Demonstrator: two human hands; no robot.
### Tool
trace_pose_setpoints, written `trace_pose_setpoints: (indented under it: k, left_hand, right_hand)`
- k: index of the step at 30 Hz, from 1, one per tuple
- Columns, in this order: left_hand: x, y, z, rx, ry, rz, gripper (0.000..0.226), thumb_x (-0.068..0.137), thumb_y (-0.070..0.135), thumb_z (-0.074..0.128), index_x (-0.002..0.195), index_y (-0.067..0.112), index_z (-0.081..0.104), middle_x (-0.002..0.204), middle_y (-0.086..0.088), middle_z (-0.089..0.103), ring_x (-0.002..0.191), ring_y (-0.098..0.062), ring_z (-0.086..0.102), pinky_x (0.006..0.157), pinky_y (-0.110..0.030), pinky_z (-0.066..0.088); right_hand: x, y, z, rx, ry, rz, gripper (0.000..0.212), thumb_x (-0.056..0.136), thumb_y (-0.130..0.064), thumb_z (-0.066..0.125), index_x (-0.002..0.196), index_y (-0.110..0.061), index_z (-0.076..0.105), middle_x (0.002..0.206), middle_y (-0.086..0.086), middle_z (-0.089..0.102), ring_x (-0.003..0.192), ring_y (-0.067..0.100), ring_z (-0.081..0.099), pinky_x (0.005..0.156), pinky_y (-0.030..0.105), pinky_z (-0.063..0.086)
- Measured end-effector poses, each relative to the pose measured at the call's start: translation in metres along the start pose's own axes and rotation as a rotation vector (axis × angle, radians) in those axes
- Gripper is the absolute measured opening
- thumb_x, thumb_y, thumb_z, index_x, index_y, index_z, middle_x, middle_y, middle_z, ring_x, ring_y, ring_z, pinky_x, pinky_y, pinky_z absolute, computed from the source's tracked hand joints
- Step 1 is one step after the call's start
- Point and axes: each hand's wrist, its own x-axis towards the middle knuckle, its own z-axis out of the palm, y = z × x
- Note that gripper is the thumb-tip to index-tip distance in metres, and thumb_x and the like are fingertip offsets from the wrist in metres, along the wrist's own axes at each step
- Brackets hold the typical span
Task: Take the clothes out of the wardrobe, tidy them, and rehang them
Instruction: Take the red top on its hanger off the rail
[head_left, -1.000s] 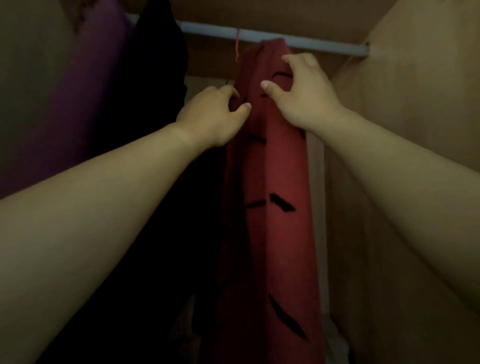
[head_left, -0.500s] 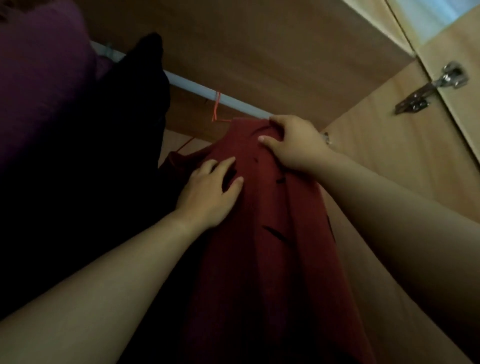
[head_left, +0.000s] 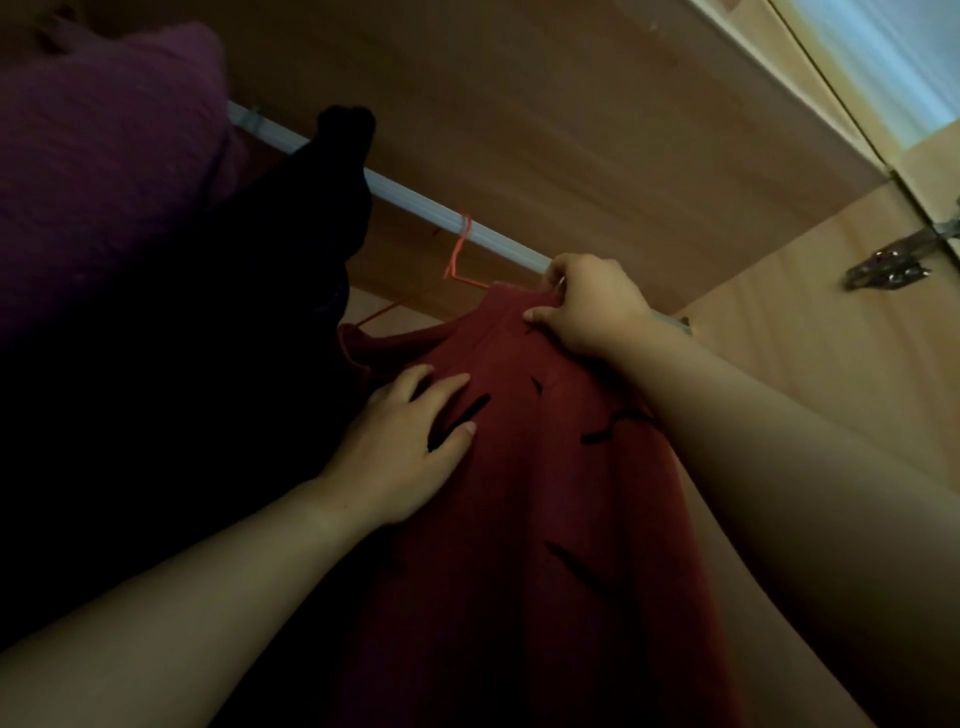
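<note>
The lower part of the red garment (head_left: 519, 467) runs off the bottom edge of the frame, so its hem is not seen. The dim light swallows the folds of the black garment (head_left: 208, 338) at centre left. Most of the orange hanger (head_left: 460, 249) is buried in the red cloth, with only its hook and one sloping wire showing. The right hand's fingertips are hidden behind the fabric edge, and the purple garment (head_left: 93, 182) is cut off at the upper left.

A second ago the red garment hung straight down with both hands at its top. Half a second ago it was already slanted, and now the left hand (head_left: 405, 447) sits lower on it, with its fingers spread wider.

The left hand lies flat on the cloth, fingers apart and gripping nothing. The right hand (head_left: 587, 306) pinches the garment's top edge between thumb and curled fingers, just under the rail (head_left: 415, 200).

The garment hangs inside the wardrobe from the hanger on that rail. Its long axis slants from the neck at upper centre down to the bottom centre of the frame. A metal hinge (head_left: 893, 265) shows at the right.
</note>
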Motion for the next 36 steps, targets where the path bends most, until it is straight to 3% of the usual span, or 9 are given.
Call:
trace_pose_setpoints:
  k: [9, 15, 20, 24, 27, 29, 32, 34, 36]
  left_hand:
    - [-0.002, -0.008, 0.000, -0.013, 0.022, -0.009, 0.054, 0.093, 0.047, 0.044, 0.144, 0.038, 0.030, 0.155, 0.004, 0.019, 0.142, -0.017, 0.018, 0.115, -0.037, 0.021]
    - [0.003, -0.010, -0.003, -0.027, 0.047, 0.015, 0.052, 0.093, 0.045, 0.045, 0.143, 0.040, 0.032, 0.155, 0.006, 0.020, 0.142, -0.014, 0.015, 0.113, -0.030, 0.016]
    - [-0.004, -0.015, -0.004, -0.035, -0.012, -0.014, 0.054, 0.093, 0.047, 0.043, 0.144, 0.041, 0.028, 0.156, 0.006, 0.018, 0.142, -0.015, 0.016, 0.112, -0.031, 0.018]
    - [-0.010, -0.012, -0.004, -0.003, 0.003, 0.006, 0.053, 0.093, 0.048, 0.043, 0.144, 0.039, 0.029, 0.154, 0.005, 0.022, 0.141, -0.015, 0.021, 0.112, -0.029, 0.019]
    - [-0.014, -0.013, -0.005, 0.028, 0.033, 0.028, 0.061, 0.087, 0.059, 0.034, 0.143, 0.035, 0.034, 0.149, 0.004, 0.032, 0.137, -0.016, 0.029, 0.112, -0.033, 0.028]
    - [-0.020, -0.014, -0.004, 0.049, 0.043, 0.017, 0.067, 0.083, 0.060, 0.031, 0.143, 0.031, 0.034, 0.148, 0.002, 0.035, 0.136, -0.017, 0.031, 0.111, -0.033, 0.029]
    - [-0.040, -0.010, 0.006, 0.042, 0.005, -0.010, 0.065, 0.084, 0.055, 0.030, 0.143, 0.028, 0.036, 0.144, -0.002, 0.040, 0.133, -0.020, 0.036, 0.107, -0.029, 0.028]
    - [-0.060, -0.005, 0.014, 0.036, -0.057, -0.016, 0.062, 0.085, 0.056, 0.026, 0.138, 0.028, 0.043, 0.131, -0.005, 0.051, 0.123, -0.022, 0.047, 0.100, -0.031, 0.036]
    - [-0.081, 0.005, 0.021, 0.034, -0.097, -0.007, 0.059, 0.085, 0.059, 0.022, 0.125, 0.028, 0.053, 0.114, -0.002, 0.059, 0.107, -0.020, 0.056, 0.088, -0.034, 0.044]
  right_hand:
    - [0.009, 0.013, 0.013, 0.219, 0.169, 0.110, 0.016, 0.085, -0.025, 0.067, 0.101, -0.023, 0.070, 0.102, 0.002, 0.068, 0.090, 0.016, 0.060, 0.072, 0.023, 0.039]
    - [0.024, 0.041, -0.003, 0.163, 0.226, 0.190, 0.014, 0.084, -0.024, 0.066, 0.097, -0.026, 0.071, 0.104, 0.004, 0.069, 0.099, 0.024, 0.062, 0.085, 0.032, 0.049]
    - [0.011, 0.069, -0.022, 0.096, 0.299, 0.172, 0.017, 0.085, -0.025, 0.065, 0.100, -0.023, 0.072, 0.103, 0.004, 0.070, 0.099, 0.025, 0.062, 0.084, 0.031, 0.047]
    - [-0.026, 0.081, -0.021, 0.159, 0.305, 0.074, 0.012, 0.085, -0.019, 0.065, 0.094, -0.021, 0.072, 0.092, 0.000, 0.071, 0.087, 0.016, 0.061, 0.075, 0.022, 0.040]
    - [-0.072, 0.083, -0.012, 0.255, 0.263, 0.014, 0.011, 0.085, -0.013, 0.065, 0.090, -0.022, 0.070, 0.084, -0.009, 0.062, 0.082, 0.007, 0.053, 0.065, 0.005, 0.033]
    - [-0.106, 0.087, -0.006, 0.284, 0.266, -0.036, 0.013, 0.084, -0.012, 0.067, 0.088, -0.023, 0.070, 0.082, -0.011, 0.060, 0.080, 0.007, 0.055, 0.067, 0.001, 0.034]
    - [-0.153, 0.100, 0.002, 0.393, 0.242, 0.005, 0.019, 0.081, -0.024, 0.068, 0.079, -0.043, 0.064, 0.079, -0.023, 0.059, 0.078, 0.005, 0.058, 0.074, 0.011, 0.043]
    - [-0.181, 0.111, 0.002, 0.482, 0.230, 0.081, 0.006, 0.076, -0.038, 0.063, 0.078, -0.044, 0.064, 0.078, -0.026, 0.059, 0.077, -0.001, 0.059, 0.078, 0.018, 0.047]
    - [-0.209, 0.120, -0.005, 0.524, 0.219, 0.141, 0.008, 0.071, -0.047, 0.061, 0.076, -0.044, 0.065, 0.076, -0.027, 0.063, 0.077, -0.007, 0.059, 0.077, 0.015, 0.046]
